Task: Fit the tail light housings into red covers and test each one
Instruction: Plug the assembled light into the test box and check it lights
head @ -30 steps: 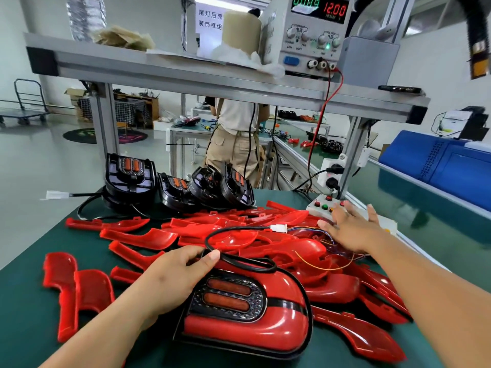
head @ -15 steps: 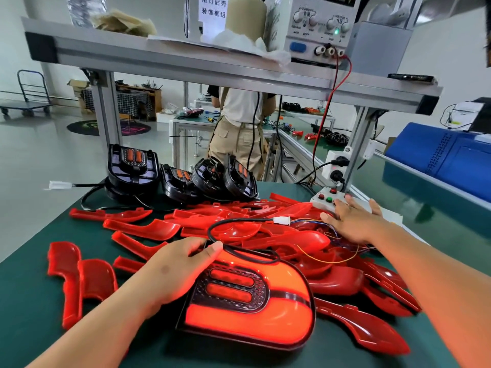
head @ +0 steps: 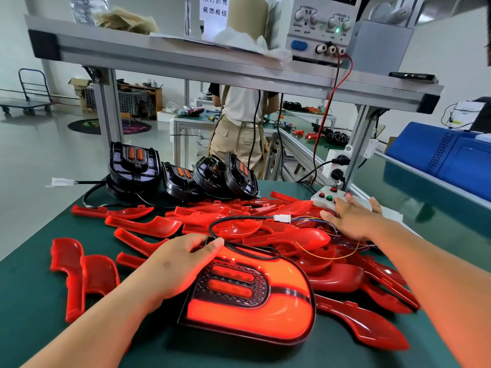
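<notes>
Tail light point(head: 265, 309) is glowing red across the whole lens, and both bars in the middle are lit too. Where's it sitting though?

re: flat on the green table point(head: 39, 301), near edge, right in front of the person, with its far end up against the pile of loose red covers point(head: 148, 227). Its black cable point(head: 239, 251) loops over the top and runs to a white connector point(head: 282, 218) lying on the covers.

Ok, and the hands?

re: left hand point(head: 175, 264) holds the far left corner of it, fingers curled over the edge, thumb lying on the lens next to the cable. Right hand point(head: 353, 219) is flat with fingers spread, stretched over the covers, fingertips at the white button box point(head: 322, 199). Can't tell if it's actually pushing a button. Behind the pile, 4 black housings point(head: 135, 166) stand in a row at the far side of the table. The power supply point(head: 318, 25) on the shelf overhead has a green lamp on.
</notes>
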